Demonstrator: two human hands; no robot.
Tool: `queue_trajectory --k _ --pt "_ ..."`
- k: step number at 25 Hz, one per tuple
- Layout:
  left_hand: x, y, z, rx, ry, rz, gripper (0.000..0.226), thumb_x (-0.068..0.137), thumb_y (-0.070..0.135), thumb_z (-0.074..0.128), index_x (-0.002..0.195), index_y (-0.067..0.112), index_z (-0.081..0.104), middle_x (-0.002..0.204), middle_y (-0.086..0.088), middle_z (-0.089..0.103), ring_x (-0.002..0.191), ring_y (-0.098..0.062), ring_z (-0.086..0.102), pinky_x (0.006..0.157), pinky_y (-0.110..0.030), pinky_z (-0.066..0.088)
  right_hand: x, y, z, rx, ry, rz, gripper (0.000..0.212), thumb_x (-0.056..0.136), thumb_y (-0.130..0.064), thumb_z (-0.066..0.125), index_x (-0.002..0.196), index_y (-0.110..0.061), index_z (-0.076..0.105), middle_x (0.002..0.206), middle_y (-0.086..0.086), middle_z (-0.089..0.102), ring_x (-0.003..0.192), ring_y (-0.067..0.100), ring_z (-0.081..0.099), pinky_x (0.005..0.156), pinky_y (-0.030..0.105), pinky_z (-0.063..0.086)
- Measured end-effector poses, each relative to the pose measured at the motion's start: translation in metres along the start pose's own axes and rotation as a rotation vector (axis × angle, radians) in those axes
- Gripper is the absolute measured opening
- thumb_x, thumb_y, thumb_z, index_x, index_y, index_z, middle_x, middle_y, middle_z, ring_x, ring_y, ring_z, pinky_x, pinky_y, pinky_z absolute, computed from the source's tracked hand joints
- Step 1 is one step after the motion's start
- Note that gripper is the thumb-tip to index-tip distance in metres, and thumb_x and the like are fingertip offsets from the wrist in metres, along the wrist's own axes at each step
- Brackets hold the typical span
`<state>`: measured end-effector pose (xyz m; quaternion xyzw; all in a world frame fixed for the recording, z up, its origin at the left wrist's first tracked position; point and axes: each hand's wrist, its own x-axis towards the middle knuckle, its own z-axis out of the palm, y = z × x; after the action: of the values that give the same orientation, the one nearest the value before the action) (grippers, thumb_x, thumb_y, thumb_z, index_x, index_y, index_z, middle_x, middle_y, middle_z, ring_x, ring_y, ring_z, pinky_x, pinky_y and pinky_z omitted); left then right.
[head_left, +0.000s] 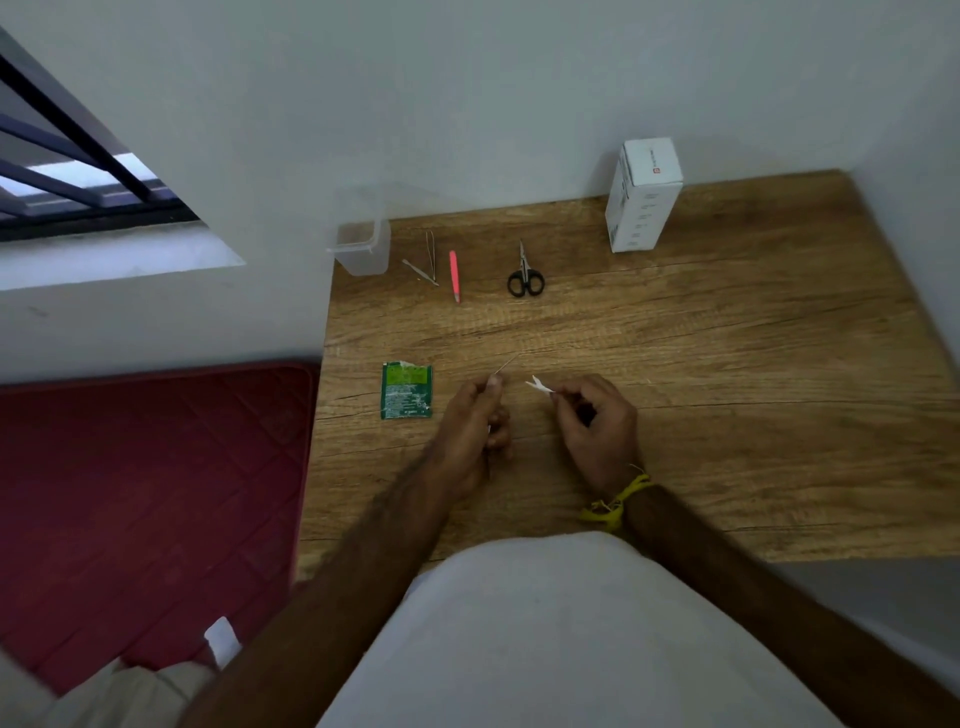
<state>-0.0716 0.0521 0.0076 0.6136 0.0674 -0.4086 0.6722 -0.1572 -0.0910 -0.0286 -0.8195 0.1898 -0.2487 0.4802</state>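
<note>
Inspection showed both grips closed. I logged the left hand (470, 421) curled round a thin metal pick (506, 364), and the right hand (597, 431) pinching a small white scrap (537, 385) just beside it, toward the wooden table's (727, 364) front edge. A torn green sachet (406, 391) lay near the left edge.

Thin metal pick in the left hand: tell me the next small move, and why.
Probably move the right hand leftward so the white scrap it pinches meets the thin metal pick gripped by the left hand: a gap separates them, and the pick's tip points away.
</note>
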Motion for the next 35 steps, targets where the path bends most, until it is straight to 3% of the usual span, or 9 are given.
queue_trajectory --k 3,6,9,12,16,19,22,26,35 --pt "-0.001 -0.007 0.0 -0.031 -0.022 -0.016 0.02 0.107 0.033 0.039 0.114 0.02 0.052 0.059 0.006 0.038 0.041 -0.006 0.032 0.041 -0.022 0.038 -0.003 0.005 0.004 -0.008 0.036 -0.003 0.015 0.087 0.002 0.066 0.098 -0.008 0.071 0.089 0.0 0.064 0.086 0.008 0.06 0.075 0.029 0.054" --pt "-0.004 -0.014 0.0 -0.035 -0.047 -0.036 0.033 0.109 0.029 0.033 0.126 0.007 0.05 0.064 -0.005 0.052 0.041 -0.012 0.043 0.044 -0.025 0.046 -0.002 0.007 0.005 -0.01 0.097 0.015 0.016 0.087 0.003 0.066 0.098 -0.008 0.071 0.088 0.001 0.065 0.084 0.008 0.06 0.073 0.029 0.054" --pt "-0.005 -0.017 0.007 0.117 -0.056 -0.01 0.034 0.109 0.027 0.037 0.126 0.002 0.052 0.086 -0.016 0.071 0.056 -0.02 0.066 0.045 -0.024 0.05 -0.001 0.008 0.007 -0.004 0.157 0.008 0.015 0.086 0.004 0.066 0.096 -0.006 0.071 0.087 0.002 0.065 0.081 0.01 0.061 0.07 0.03 0.054" --pt "-0.004 -0.019 0.014 0.105 -0.031 -0.001 0.033 0.108 0.024 0.041 0.123 -0.001 0.055 0.104 -0.021 0.074 0.075 -0.027 0.075 0.052 -0.022 0.054 0.003 0.007 0.009 -0.024 0.163 -0.053 0.016 0.088 0.004 0.064 0.1 -0.003 0.072 0.093 0.004 0.066 0.084 0.011 0.062 0.072 0.025 0.053" --pt "-0.003 -0.025 0.013 0.083 -0.049 0.071 0.033 0.107 0.022 0.043 0.122 -0.001 0.06 0.103 -0.019 0.075 0.09 -0.029 0.075 0.062 -0.024 0.059 0.018 0.011 0.017 -0.211 0.083 -0.264 0.016 0.09 0.002 0.063 0.104 0.001 0.071 0.1 0.011 0.067 0.095 0.02 0.062 0.086 0.03 0.05" --pt "-0.001 -0.028 0.015 0.095 -0.012 0.116 0.031 0.107 0.017 0.043 0.121 -0.003 0.061 0.095 -0.017 0.075 0.077 -0.02 0.075 0.063 -0.025 0.06 0.018 0.019 0.025 -0.381 -0.008 -0.373 0.018 0.092 -0.005 0.059 0.106 0.001 0.069 0.103 0.013 0.067 0.097 0.025 0.062 0.087 0.036 0.049" --pt "0.001 -0.031 0.015 0.117 -0.024 0.155 0.026 0.106 0.013 0.044 0.123 0.0 0.059 0.088 -0.015 0.073 0.069 -0.018 0.073 0.061 -0.025 0.06 0.019 0.022 0.025 -0.404 -0.028 -0.355 0.02 0.093 -0.007 0.055 0.106 0.0 0.069 0.103 0.013 0.066 0.097 0.024 0.061 0.088 0.035 0.048" --pt "0.002 -0.032 0.01 0.269 -0.051 0.235 0.025 0.106 0.009 0.041 0.123 -0.003 0.056 0.074 -0.013 0.065 0.047 -0.007 0.059 0.045 -0.018 0.045 0.021 0.021 0.026 -0.365 -0.103 -0.313 0.021 0.094 -0.006 0.053 0.106 0.0 0.069 0.103 0.011 0.066 0.095 0.024 0.061 0.087 0.032 0.045" --pt "0.006 -0.027 0.009 0.254 -0.02 0.187 0.025 0.106 0.011 0.044 0.118 -0.004 0.06 0.071 -0.012 0.066 0.04 -0.006 0.051 0.039 -0.017 0.037 0.025 0.023 0.028 -0.377 -0.13 -0.26 0.028 0.094 -0.015 0.045 0.1 -0.001 0.069 0.101 0.011 0.066 0.094 0.024 0.059 0.085 0.033 0.045"
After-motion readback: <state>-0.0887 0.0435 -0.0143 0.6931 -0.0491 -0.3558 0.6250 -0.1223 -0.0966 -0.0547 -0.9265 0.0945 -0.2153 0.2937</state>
